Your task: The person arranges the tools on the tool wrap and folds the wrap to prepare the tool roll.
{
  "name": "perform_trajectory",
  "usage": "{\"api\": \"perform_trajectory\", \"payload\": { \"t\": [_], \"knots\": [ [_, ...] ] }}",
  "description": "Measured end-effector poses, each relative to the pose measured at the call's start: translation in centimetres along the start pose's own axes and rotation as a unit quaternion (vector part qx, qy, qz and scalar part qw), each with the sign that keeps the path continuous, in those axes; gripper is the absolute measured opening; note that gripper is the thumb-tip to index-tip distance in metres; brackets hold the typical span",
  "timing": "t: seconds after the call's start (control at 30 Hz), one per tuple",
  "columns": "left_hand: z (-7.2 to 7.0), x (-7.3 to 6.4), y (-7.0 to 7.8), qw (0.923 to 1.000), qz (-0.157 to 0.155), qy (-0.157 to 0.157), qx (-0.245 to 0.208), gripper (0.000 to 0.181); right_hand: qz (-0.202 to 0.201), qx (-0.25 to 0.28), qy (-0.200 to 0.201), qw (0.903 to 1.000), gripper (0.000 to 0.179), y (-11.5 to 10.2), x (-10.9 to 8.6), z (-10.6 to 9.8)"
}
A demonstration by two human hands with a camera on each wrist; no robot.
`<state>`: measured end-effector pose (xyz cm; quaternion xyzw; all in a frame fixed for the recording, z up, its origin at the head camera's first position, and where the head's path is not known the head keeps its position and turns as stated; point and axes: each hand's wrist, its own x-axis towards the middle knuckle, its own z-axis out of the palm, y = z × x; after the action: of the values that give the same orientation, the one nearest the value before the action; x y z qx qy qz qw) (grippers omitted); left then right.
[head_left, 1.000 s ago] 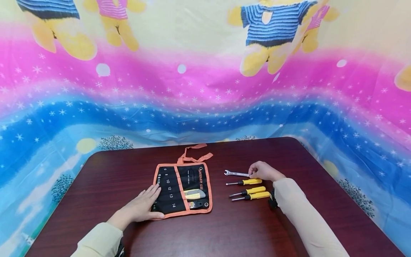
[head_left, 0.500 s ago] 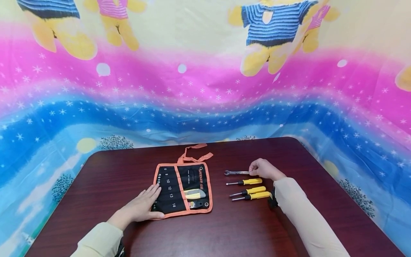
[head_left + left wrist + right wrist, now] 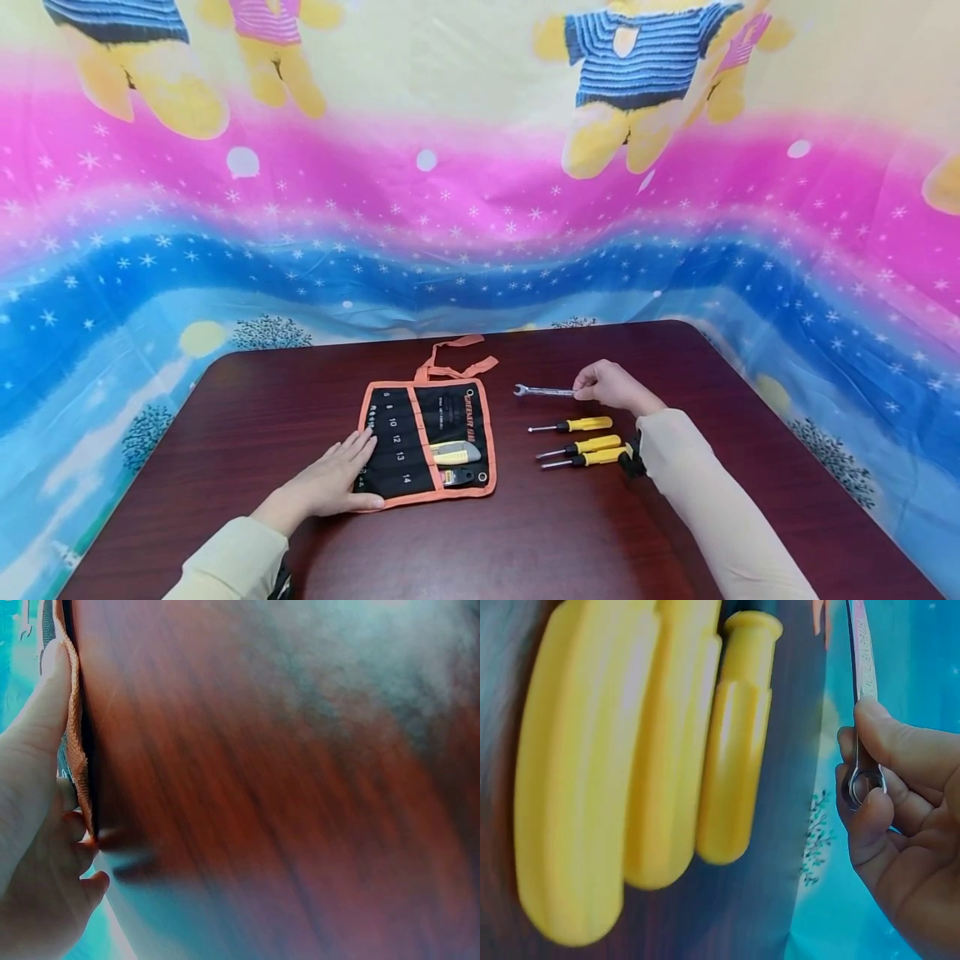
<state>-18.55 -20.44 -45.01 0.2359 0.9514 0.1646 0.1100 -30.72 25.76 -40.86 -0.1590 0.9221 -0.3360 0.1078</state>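
My right hand (image 3: 611, 386) pinches a combination wrench (image 3: 546, 391) near its ring end, and the open-ended jaw points left toward the pouch. In the right wrist view the ring of the wrench (image 3: 864, 786) shows between thumb and fingers. My left hand (image 3: 333, 479) rests with extended fingers on the lower left edge of a black tool pouch (image 3: 401, 442) with orange trim and numbered slots. A utility knife (image 3: 456, 453) and a second dark-handled tool (image 3: 457, 477) sit in the pouch's right-hand pockets. The left wrist view shows the thumb over the pouch's orange edge (image 3: 75, 742).
Three yellow-handled screwdrivers (image 3: 588, 425) lie side by side on the dark wooden table (image 3: 495, 550), just below the wrench. Orange tie straps (image 3: 457, 371) spread from the pouch's top. A printed curtain (image 3: 480, 208) hangs behind the table.
My right hand has raised the wrench off its spot beside the screwdrivers and carried it slightly left and away from me, turning it over along the way. The left hand stays put.
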Motion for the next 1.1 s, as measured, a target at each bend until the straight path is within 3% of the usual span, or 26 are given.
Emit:
{"api": "perform_trajectory", "payload": {
  "t": [0.57, 1.1],
  "knots": [
    [-0.2, 0.0, 0.3, 1.0000, 0.000, 0.000, 0.000, 0.097, -0.024, 0.015, -0.017, 0.9994, 0.006, -4.7, 0.5, 1.7],
    [-0.1, 0.0, 0.3, 1.0000, -0.003, 0.002, -0.001, 0.098, -0.048, 0.011, -0.048, 0.9977, 0.005, -7.3, 1.5, 5.2]
  ]
}}
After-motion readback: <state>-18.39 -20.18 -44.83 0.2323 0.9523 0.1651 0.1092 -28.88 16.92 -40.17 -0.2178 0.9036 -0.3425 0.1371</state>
